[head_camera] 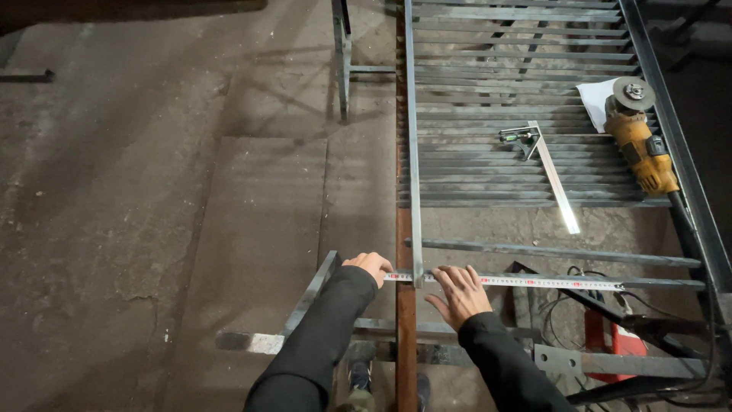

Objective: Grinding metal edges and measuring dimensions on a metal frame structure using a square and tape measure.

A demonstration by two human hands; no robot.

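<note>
Black sleeves; hands (371,267) (460,292) flatten thin tape measure (526,282).

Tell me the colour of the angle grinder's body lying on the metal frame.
Yellow with black parts, on the angle grinder; seen in the head view, the only one.

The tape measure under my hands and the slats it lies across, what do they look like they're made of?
The tape measure looks like a thin painted steel blade: pale, flat, with fine markings. The slats look like bare mild steel: dull grey, unpainted flat bars. Left hand and right hand press the tape down.
</note>
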